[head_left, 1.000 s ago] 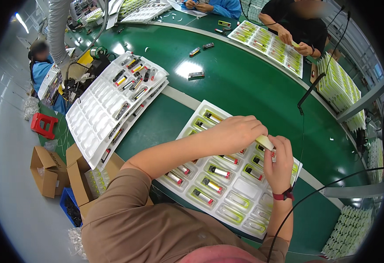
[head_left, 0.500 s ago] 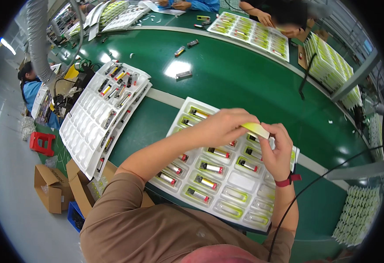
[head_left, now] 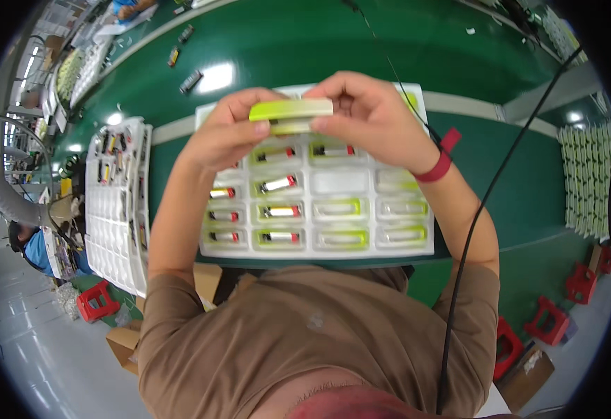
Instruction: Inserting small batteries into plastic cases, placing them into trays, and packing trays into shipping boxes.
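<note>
Both hands hold a long, narrow plastic shell [head_left: 291,109], yellow-green at one end fading to white at the other. My left hand [head_left: 232,129] pinches its green end between thumb and fingers. At the white end, my right hand [head_left: 371,122] grips with its thumb underneath. Below them lies a white compartment tray [head_left: 340,183]. Several of its left and middle pockets carry green shells with small silver, yellow or white cylinders [head_left: 279,211] with red ends and black parts. Toward the lower right, clear-and-green shells [head_left: 339,207] sit without cylinders. My hands cover part of its far side.
Stacked white trays [head_left: 110,230] with loose cylinder parts stand at the left. Three loose parts [head_left: 191,82] lie on the green table [head_left: 284,42]. A black cable [head_left: 483,202] crosses before my right arm. Green-and-white stacks [head_left: 590,181] and red stools [head_left: 548,320] are at the right.
My view has swung to the right and down, so the tray appears squarer in front of me. The shell, previously tilted, is now roughly level, held by both hands over the tray's far part.
</note>
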A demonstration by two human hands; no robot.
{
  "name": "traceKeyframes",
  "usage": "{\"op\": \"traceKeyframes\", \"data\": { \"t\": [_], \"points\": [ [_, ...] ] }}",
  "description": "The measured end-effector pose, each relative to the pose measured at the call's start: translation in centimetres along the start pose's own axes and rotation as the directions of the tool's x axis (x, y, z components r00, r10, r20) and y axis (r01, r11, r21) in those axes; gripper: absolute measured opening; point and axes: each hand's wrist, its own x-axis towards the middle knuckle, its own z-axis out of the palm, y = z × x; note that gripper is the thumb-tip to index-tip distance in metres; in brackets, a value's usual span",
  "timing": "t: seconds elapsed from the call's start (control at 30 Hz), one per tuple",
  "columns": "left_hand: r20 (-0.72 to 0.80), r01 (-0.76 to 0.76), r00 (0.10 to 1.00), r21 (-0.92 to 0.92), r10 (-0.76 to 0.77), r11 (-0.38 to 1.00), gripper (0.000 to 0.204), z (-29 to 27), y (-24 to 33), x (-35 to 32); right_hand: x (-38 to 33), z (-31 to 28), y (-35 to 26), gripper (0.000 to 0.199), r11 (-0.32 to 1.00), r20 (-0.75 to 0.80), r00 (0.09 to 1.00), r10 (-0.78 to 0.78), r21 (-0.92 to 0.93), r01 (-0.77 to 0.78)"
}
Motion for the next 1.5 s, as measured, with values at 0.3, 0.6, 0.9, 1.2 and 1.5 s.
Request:
{"op": "traceKeyframes", "data": {
  "t": [0.3,0.6,0.9,1.2,1.5],
  "points": [
    [-0.311,0.014,0.941,0.435,0.136,0.900,0.029,5.5,-2.9,1.9,-2.9,0.0,1.4,0.021,0.892,-0.309,0.938,-0.158,-0.452,0.001],
    [-0.244,-0.252,0.880,0.488,0.407,0.836,0.045,7.6,-1.2,2.4,-1.7,0.4,-0.9,0.028,0.501,-0.099,0.784,-0.613,-0.816,0.289],
    [0.123,-0.617,0.782,0.292,0.611,0.731,0.058,6.4,-1.4,1.5,-0.9,0.6,-1.9,0.049,-0.178,0.473,0.396,-0.787,-0.789,0.588],
    [0.077,-0.590,0.780,0.418,0.620,0.690,0.053,6.6,-0.9,2.7,-1.2,1.0,-2.2,0.045,0.120,0.239,0.560,-0.793,-0.841,0.528],
    [-0.132,-0.039,0.929,0.894,0.345,0.447,0.052,8.3,1.2,3.2,0.5,0.4,-1.2,0.027,0.962,-0.251,0.959,-0.132,-0.267,0.062]
  ]
}}
